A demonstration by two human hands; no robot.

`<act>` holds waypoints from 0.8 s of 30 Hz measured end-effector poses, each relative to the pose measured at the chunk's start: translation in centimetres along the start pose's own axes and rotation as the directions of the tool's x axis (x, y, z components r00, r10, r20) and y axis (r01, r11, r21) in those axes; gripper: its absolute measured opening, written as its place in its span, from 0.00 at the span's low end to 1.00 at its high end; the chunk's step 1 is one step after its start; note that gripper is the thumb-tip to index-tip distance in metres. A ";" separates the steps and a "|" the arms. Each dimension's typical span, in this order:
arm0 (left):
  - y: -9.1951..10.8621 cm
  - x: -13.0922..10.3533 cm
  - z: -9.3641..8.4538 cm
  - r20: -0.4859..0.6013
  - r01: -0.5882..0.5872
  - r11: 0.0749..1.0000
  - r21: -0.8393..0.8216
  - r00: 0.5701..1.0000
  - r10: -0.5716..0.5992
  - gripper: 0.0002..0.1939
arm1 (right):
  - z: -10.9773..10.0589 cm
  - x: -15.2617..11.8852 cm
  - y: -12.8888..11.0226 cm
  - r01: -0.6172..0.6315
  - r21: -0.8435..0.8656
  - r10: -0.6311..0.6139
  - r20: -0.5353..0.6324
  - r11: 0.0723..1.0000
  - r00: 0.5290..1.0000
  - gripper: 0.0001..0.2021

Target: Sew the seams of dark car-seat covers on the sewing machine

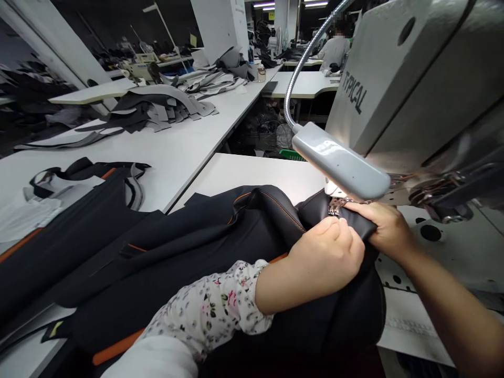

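Seeing left hand (327, 254) and right hand (389, 229) fingers clamped on black material (205, 247) beside the presser foot (334, 206), we flag finger-injury risk. Its trailing bulk could drag it askew.

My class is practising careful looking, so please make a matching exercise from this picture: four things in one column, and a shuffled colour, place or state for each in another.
Things
1. Left hand
2. Lamp
3. Right hand
4. Black material

Descriptions
A. Has orange trim
B. Forearm bare to the picture's edge
C. Arm in a flower-patterned sleeve
D. On a curved metal neck

Pairs: 1-C, 2-D, 3-B, 4-A
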State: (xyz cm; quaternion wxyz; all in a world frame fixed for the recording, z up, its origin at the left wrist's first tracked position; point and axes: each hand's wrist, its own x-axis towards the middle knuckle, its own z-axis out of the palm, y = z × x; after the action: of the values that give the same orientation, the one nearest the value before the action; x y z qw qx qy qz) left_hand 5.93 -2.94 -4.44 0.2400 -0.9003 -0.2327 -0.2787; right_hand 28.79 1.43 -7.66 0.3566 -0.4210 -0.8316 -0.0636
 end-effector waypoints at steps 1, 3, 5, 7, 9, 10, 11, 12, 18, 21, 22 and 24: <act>0.0 0.0 0.0 0.016 -0.003 1.000 0.006 1.000 0.002 0.13 | -0.1 -0.4 -1.5 -0.048 -0.040 0.046 -0.047 0.998 0.998 0.16; -0.1 0.0 0.1 0.033 -0.005 1.000 0.014 0.999 0.005 0.13 | -0.5 -1.7 -5.7 -0.191 -0.081 0.174 -0.184 0.978 0.967 0.20; 0.0 0.1 0.3 0.031 -0.013 1.000 0.013 0.999 0.012 0.13 | -0.4 -3.6 -10.6 -0.367 0.089 0.372 -0.381 0.926 0.846 0.16; 0.2 0.3 0.6 0.005 -0.015 1.000 0.003 1.000 0.015 0.12 | 0.4 -5.6 -14.8 -0.305 0.488 0.488 -0.307 0.818 0.817 0.11; 0.1 0.3 0.8 -0.010 -0.010 1.000 -0.026 1.000 0.010 0.11 | 2.1 -7.3 -17.0 -0.444 0.751 0.572 0.109 0.488 0.813 0.08; -0.1 0.1 0.9 -0.009 -0.009 0.998 -0.066 1.000 0.008 0.11 | 3.1 -8.0 -17.2 -0.562 0.774 0.585 0.321 0.291 0.745 0.07; -0.7 -0.3 1.0 -0.014 -0.021 0.991 -0.133 1.000 0.019 0.12 | 4.0 -8.6 -17.1 -0.657 0.745 0.599 0.475 0.117 0.645 0.06; -1.5 -1.0 1.0 -0.025 -0.047 0.973 -0.225 0.999 0.042 0.14 | 4.8 -9.1 -16.5 -0.703 0.711 0.625 0.559 -0.022 0.545 0.07; -9.7 -6.9 2.2 0.077 0.050 0.867 -0.497 0.997 -0.013 0.43 | 6.6 -10.1 -13.3 -0.525 0.807 0.795 0.494 -0.269 0.352 0.15; -11.3 -7.5 3.5 0.257 0.030 0.935 -0.353 0.964 0.066 0.38 | 7.0 -9.2 -12.9 -0.402 0.866 0.835 0.440 -0.297 0.330 0.18; -10.9 -7.3 3.8 0.280 -0.017 0.944 -0.329 0.953 0.115 0.30 | 7.2 -8.8 -12.8 -0.361 0.885 0.849 0.414 -0.293 0.327 0.21; -9.2 -6.9 3.6 0.281 -0.102 0.941 -0.322 0.939 0.198 0.20 | 7.9 -8.0 -12.5 -0.290 0.917 0.872 0.365 -0.275 0.326 0.23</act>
State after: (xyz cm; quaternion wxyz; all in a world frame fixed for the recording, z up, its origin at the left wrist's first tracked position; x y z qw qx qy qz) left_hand -2.87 4.23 -8.50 0.0808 -0.9740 -0.1519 -0.1470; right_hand 18.31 -8.58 -16.17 0.6843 -0.4411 -0.1876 0.5495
